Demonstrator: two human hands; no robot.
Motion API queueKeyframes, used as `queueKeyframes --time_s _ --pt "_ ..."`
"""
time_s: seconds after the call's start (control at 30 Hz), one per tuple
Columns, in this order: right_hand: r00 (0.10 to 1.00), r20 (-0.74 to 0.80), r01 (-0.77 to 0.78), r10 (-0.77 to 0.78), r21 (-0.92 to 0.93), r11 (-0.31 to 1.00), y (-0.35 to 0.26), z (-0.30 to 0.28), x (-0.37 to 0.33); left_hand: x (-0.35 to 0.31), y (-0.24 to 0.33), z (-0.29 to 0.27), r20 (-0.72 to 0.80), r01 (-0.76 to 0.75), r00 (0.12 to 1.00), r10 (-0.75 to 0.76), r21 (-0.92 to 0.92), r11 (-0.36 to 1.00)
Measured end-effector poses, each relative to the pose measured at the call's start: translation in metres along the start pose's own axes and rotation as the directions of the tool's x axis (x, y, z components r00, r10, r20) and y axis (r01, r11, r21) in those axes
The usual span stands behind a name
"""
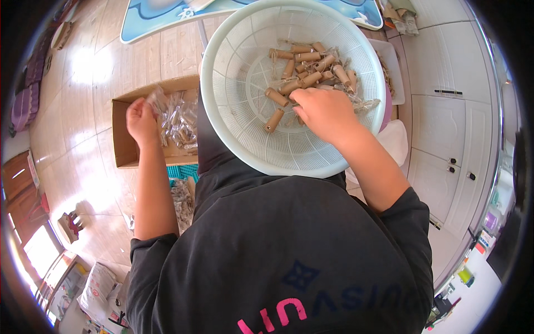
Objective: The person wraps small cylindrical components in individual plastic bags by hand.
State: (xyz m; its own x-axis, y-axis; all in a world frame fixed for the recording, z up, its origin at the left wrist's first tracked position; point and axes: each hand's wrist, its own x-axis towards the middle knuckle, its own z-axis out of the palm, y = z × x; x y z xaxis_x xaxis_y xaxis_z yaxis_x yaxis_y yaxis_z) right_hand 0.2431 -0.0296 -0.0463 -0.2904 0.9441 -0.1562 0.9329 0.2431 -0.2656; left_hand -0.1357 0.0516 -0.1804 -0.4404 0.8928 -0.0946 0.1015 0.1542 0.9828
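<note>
A large pale-green mesh plastic basket (233,131) rests across my lap. Several short brown cylinders (274,120), with thin strings and clear wrapping among them, lie in it. My right hand (324,111) is in the basket over the pile, its fingers curled down among the cylinders; what is between the fingertips is hidden. To the left, my left hand (142,119) is above an open cardboard box (127,150), fingers closed on the edge of a clear plastic bag (159,101), slightly blurred. Inside the box are several clear packets (181,122).
Beyond the basket stands a blue patterned table (161,16). A white tub (392,69) is behind the basket on the right, near white cabinets (445,128). Below the box, a teal basket (182,171) holds more wrapped pieces (182,197). Tiled floor (83,161) stretches left.
</note>
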Motion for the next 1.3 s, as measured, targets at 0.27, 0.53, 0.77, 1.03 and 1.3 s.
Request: queueKeyframes --time_s 0.27,0.53,0.77,1.03,1.3 --pt "0.991 0.135 -0.016 0.02 -0.033 0.999 0.004 0.009 0.014 -0.014 -0.013 0.013 0.007 -0.09 0.996 0.092 0.303 0.949" --pt "0.908 0.404 -0.407 0.111 0.914 0.002 0.01 -0.023 0.007 -0.118 0.162 0.089 0.453 -0.451 0.755 0.473 -0.165 0.877" --pt "0.936 0.337 -0.35 -0.107 0.841 -0.413 0.009 -0.039 -0.009 -0.149 0.177 0.128 0.762 -0.479 0.491 0.421 -0.167 0.862" --pt "0.969 0.233 -0.242 -0.083 0.816 -0.524 0.006 -0.032 -0.018 -0.149 0.164 0.141 0.904 0.4 0.427 0.011 -0.2 0.895" --pt "0.966 0.227 -0.179 0.126 0.933 -0.313 -0.006 -0.03 -0.03 -0.151 0.161 0.139 0.881 0.516 0.465 -0.09 -0.186 0.836"
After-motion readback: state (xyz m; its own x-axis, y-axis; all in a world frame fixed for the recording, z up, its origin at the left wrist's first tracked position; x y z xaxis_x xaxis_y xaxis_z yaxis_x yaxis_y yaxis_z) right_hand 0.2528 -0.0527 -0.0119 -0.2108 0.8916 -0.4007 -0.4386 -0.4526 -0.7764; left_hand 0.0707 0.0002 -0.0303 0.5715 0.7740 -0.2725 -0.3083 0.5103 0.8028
